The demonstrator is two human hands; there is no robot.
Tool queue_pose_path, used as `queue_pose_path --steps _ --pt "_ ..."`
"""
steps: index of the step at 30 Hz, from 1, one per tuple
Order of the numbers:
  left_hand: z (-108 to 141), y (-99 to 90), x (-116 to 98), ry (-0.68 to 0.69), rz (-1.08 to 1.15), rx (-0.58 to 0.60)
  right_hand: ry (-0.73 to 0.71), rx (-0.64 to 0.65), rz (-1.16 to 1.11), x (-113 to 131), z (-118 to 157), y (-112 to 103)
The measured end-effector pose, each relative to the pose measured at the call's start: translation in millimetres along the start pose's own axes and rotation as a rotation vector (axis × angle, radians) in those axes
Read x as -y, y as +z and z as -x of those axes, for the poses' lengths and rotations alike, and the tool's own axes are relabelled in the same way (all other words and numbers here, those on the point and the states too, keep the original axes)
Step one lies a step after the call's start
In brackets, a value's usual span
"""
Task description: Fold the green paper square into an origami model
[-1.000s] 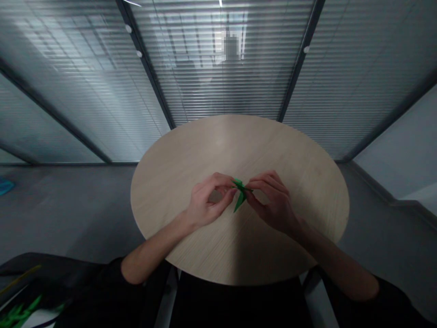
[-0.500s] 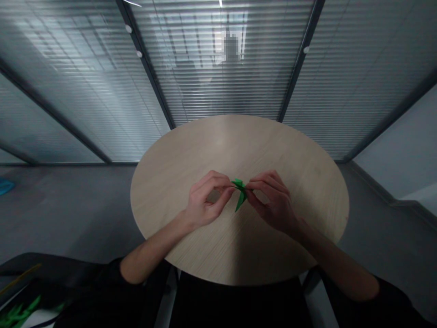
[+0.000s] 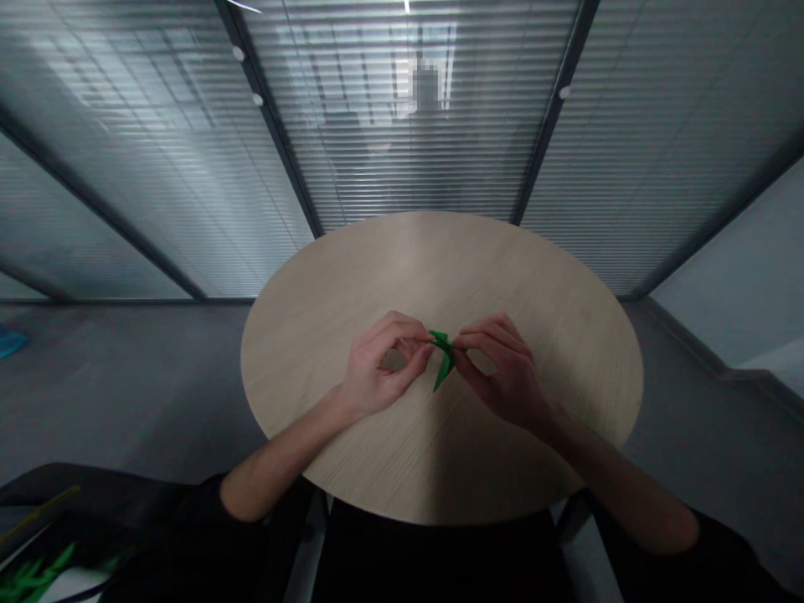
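Note:
A small piece of folded green paper (image 3: 445, 368) with pointed ends is held between my two hands over the middle of the table. My left hand (image 3: 389, 360) pinches its left side between thumb and fingertips. On the other side, my right hand (image 3: 499, 368) grips the paper the same way, with the thumb below and the fingers above. One pointed flap hangs down toward me, and a shorter one sticks up at the top. The parts between the fingertips are hidden.
The round wooden table (image 3: 414, 260) stands before a glass wall with blinds (image 3: 408, 167). A dark bag or chair (image 3: 113, 494) with green leafy-looking bits (image 3: 38, 574) and something white sits at lower left. A blue object (image 3: 11, 342) lies on the floor at far left.
Almost nothing differs. The left fingertips and the paper have shifted very slightly, and the paper's upper flap shows a little less.

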State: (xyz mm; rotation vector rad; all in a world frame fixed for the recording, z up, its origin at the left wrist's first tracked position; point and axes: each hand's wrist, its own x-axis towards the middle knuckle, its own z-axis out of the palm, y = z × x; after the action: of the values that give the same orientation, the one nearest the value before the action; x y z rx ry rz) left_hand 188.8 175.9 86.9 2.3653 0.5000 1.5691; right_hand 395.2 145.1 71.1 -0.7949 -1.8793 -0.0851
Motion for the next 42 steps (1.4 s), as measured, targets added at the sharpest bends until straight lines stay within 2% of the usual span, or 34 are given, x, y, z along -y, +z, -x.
queue_pose_path --steps 7,14,36,42 --pt "2 1.2 1 0.003 0.002 -0.023 0.004 0.008 0.003 -1 1 0" --pt "2 -0.2 2 -0.011 0.023 0.002 -0.002 0.000 0.001 -1 2 1" --pt "10 2.8 11 0.040 0.014 0.166 -0.035 -0.012 -0.022 -1 0 1" --pt "10 2.1 12 0.070 -0.013 0.165 -0.025 -0.003 -0.017 -2 3 1"
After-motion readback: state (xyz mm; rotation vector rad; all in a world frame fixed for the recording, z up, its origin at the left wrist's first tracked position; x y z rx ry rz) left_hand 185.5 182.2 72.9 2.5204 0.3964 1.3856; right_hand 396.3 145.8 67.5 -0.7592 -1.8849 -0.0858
